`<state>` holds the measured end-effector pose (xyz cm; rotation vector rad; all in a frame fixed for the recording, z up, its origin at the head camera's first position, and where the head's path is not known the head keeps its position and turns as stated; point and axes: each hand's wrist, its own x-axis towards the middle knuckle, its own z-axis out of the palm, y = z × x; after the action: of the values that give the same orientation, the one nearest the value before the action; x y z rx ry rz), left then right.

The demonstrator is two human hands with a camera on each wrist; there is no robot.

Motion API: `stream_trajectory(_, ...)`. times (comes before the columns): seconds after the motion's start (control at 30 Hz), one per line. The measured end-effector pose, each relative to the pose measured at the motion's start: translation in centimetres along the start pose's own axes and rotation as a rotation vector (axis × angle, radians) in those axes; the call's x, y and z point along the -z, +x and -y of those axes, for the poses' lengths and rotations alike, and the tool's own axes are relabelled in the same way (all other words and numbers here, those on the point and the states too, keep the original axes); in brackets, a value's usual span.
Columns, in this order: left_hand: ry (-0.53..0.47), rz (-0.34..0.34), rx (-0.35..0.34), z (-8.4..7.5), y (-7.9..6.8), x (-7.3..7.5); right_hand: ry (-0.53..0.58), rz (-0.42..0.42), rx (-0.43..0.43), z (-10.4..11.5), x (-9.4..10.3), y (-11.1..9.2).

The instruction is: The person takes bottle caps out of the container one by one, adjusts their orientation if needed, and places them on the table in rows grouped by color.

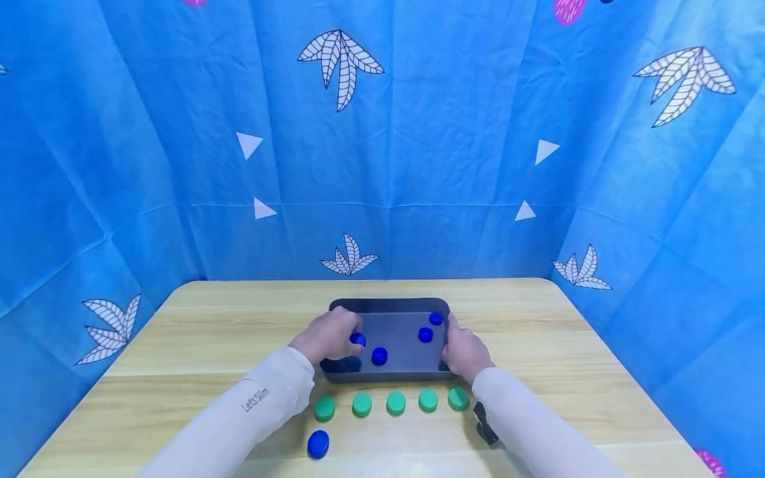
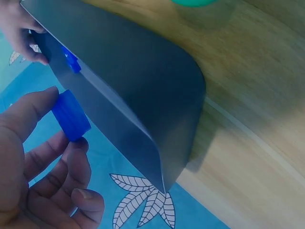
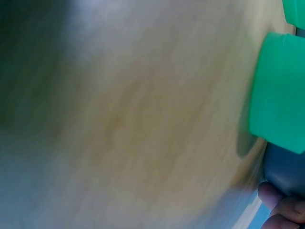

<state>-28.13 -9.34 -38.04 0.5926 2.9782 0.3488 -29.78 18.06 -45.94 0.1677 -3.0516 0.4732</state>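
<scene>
Over the left end of a dark grey tray (image 1: 400, 380), my left hand (image 1: 332, 334) pinches a blue bottle cap (image 2: 71, 116) between thumb and fingertips. The left wrist view shows that cap tilted, with the tray wall beside it. My right hand (image 1: 467, 352) grips the tray's right edge; in the right wrist view only its fingers (image 3: 288, 210) show, against the tray's side. Inside the tray lie three more blue caps: one (image 1: 379, 356) near the front, two (image 1: 425, 334) toward the right.
A row of several green caps (image 1: 396, 403) lies on the wooden table (image 1: 239, 318) in front of the tray. Nearer me, left of the row, is another blue cap (image 1: 318, 444). Blue patterned cloth (image 1: 442, 133) hangs behind and at both sides of the table.
</scene>
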Motion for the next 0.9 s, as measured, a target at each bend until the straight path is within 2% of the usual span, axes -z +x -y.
stream_trajectory(0.23, -0.002, -0.004, -0.002, -0.4, -0.4, 0.0, 0.004, -0.002, -0.001, -0.1, 0.0, 0.1)
stream_trajectory(0.43, 0.008, -0.016, -0.046, -0.6, -0.9, -0.1, 0.003, -0.004, -0.002, -0.1, 0.0, 0.0)
stream_trajectory(0.9, 0.052, -0.039, -0.098, -1.7, -2.2, -0.1, 0.002, 0.003, -0.005, 0.0, 0.0, 0.0)
